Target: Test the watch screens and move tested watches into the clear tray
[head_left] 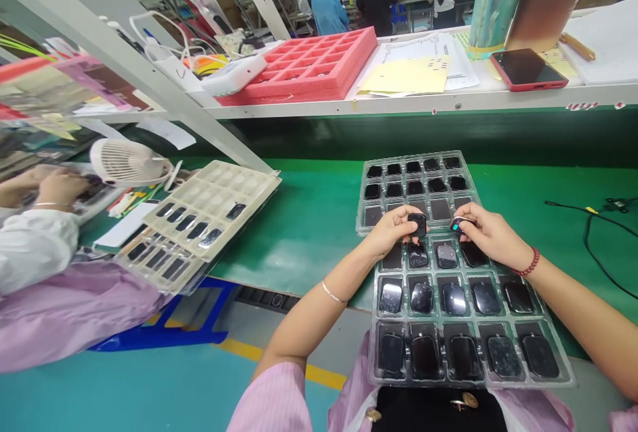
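Note:
My left hand (393, 230) pinches a dark smartwatch body (417, 224) with rounded corners, held over the gap between two clear trays. Between the fingers of my right hand (486, 232) is another smartwatch body (462, 224), tilted, with a small blue-green glow near my thumb. Below both hands the near clear plastic tray (473, 384) juts over the table edge, its pockets holding several dark watch bodies (463, 357). The far clear tray (359, 203) lies behind, with dark watch pieces in its pockets; my hands hide part of its front row.
Left on the green bench (299, 226) are stacked cream trays (224, 186) and a white fan (129, 161). A co-worker's hands (60, 186) work at the far left. The shelf (399, 105) carries a pink foam tray (309, 63) and a phone (528, 68). A black cable (591, 239) lies right.

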Demonstrator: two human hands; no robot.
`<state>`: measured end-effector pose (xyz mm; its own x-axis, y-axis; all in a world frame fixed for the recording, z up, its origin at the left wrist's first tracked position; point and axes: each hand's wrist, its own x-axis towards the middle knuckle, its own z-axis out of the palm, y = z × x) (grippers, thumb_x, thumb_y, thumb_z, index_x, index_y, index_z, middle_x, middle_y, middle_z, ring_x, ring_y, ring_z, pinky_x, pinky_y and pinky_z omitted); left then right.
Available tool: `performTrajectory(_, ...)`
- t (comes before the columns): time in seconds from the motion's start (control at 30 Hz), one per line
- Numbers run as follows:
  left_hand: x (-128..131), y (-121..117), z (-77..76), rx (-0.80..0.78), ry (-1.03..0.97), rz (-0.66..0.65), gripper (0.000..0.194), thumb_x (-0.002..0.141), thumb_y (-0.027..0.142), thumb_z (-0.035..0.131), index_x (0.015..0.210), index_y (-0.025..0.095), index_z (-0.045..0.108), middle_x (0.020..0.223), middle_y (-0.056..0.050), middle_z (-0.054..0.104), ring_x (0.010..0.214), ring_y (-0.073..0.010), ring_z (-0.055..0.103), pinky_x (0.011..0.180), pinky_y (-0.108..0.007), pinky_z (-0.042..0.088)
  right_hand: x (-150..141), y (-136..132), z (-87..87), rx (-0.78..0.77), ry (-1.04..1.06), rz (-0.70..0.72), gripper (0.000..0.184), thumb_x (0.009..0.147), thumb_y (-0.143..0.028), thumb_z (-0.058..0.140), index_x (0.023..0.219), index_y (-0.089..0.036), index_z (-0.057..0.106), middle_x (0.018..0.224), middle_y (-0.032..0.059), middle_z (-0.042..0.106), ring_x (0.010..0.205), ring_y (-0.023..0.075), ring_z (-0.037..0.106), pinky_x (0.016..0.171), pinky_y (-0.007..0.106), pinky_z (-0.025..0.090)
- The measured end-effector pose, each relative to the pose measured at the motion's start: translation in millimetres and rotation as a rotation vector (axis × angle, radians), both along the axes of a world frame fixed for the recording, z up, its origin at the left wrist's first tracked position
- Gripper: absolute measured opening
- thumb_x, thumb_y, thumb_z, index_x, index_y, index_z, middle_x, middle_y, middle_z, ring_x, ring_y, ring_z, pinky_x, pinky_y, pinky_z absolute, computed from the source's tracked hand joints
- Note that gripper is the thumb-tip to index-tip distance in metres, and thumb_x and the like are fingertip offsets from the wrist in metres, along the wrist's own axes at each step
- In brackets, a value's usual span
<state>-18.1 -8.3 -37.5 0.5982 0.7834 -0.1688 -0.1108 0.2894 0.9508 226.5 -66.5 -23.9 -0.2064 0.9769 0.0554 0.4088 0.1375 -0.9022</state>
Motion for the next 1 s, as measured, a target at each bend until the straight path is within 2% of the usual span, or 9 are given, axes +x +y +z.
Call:
performTrajectory(0.07,5.1,0.1,3.7,-0.004,0.022,0.007,0.04,0.071,0.034,0.074,0.102,0.015,0.055,0.082,-0.006,0.072,0.056,-0.0116,0.066,0.047,-0.018,0.039,1.5,-0.6,7.4,0.098,-0.117,-0.01,0.014,0.09,-0.031,0.057,0.098,-0.023,0.065,0.097,0.0066,0.067,0.081,0.0227,0.066,0.069,0.037,0.053)
performTrajectory(0.17,15.2,1.6,9.6,0.0,0.061,-0.006,0.035,0.072,0.029,0.072,0.099,0.015,0.055,0.085,-0.007,0.073,0.055,-0.0103,0.065,0.046,-0.017,0.037,2.7,2.2,15.4,0.113,-0.001,-0.073,0.02,0.085,-0.029,0.062,0.104,-0.024,0.068,0.108,0.0072,0.066,0.096,0.0249,0.063,0.076,0.037,0.052)
performTrajectory(0.23,21.1,2.9,11.2,0.003,0.059,-0.017,0.034,0.073,0.027,0.072,0.099,0.014,0.055,0.086,-0.008,0.073,0.054,-0.0087,0.063,0.045,-0.017,0.035,1.8,4.8,15.2,0.029,0.195,-0.13,0.025,0.081,-0.027,0.068,0.106,-0.025,0.065,0.102,0.0045,0.066,0.089,0.0214,0.062,0.075,0.035,0.052)
performTrajectory(0.33,24.1,3.5,8.8,-0.008,0.011,-0.026,0.037,0.073,0.029,0.073,0.102,0.013,0.058,0.09,-0.01,0.074,0.054,-0.0081,0.062,0.046,-0.017,0.033,-2.3,6.5,7.5,-0.135,0.476,-0.167,0.02,0.073,-0.028,0.076,0.089,-0.023,0.065,0.09,0.0009,0.063,0.08,0.0167,0.061,0.072,0.031,0.054)
performTrajectory(0.43,19.3,1.8,5.0,-0.067,-0.037,-0.074,0.048,0.075,0.034,0.073,0.118,0.015,0.06,0.103,-0.014,0.073,0.064,-0.0119,0.067,0.051,-0.019,0.037,-6.4,6.0,-1.2,-0.324,0.683,-0.126,0.021,0.069,-0.03,0.081,0.079,-0.021,0.065,0.085,0.0009,0.063,0.084,0.0173,0.064,0.073,0.03,0.056)
performTrajectory(0.5,14.5,0.4,3.7,-0.108,-0.076,-0.105,0.056,0.078,0.037,0.071,0.129,0.018,0.057,0.114,-0.016,0.071,0.075,-0.0158,0.07,0.055,-0.02,0.04,-7.0,5.4,-4.3,-0.405,0.748,-0.1,0.021,0.069,-0.03,0.082,0.08,-0.02,0.067,0.082,0.0005,0.063,0.077,0.0149,0.064,0.063,0.024,0.055)
performTrajectory(0.63,8.6,-0.5,2.7,-0.14,-0.141,-0.124,0.063,0.081,0.04,0.069,0.138,0.021,0.052,0.124,-0.018,0.066,0.081,-0.0178,0.07,0.057,-0.022,0.042,-3.0,4.8,-5.5,-0.408,0.807,-0.116,0.018,0.078,-0.028,0.077,0.093,-0.021,0.072,0.088,0.0027,0.068,0.056,0.0073,0.051,0.046,0.018,0.047)
performTrajectory(0.83,8.3,1.7,-0.5,-0.149,-0.138,-0.13,0.064,0.078,0.039,0.074,0.137,0.024,0.053,0.122,-0.014,0.067,0.075,-0.0144,0.068,0.057,-0.021,0.042,1.5,4.2,-7.7,-0.438,0.83,-0.003,0.04,0.088,-0.031,0.063,0.129,-0.03,0.061,0.131,0.0077,0.064,0.08,0.0153,0.063,0.065,0.029,0.058)
performTrajectory(1.0,9.0,1.0,0.7,-0.148,-0.132,-0.137,0.073,0.072,0.043,0.079,0.137,0.022,0.054,0.112,-0.013,0.07,0.066,-0.0122,0.065,0.055,-0.022,0.041,5.1,3.7,-11.4,-0.434,0.708,0.055,0.046,0.085,-0.035,0.069,0.129,-0.026,0.062,0.122,0.0099,0.068,0.066,0.0127,0.062,0.062,0.029,0.058)
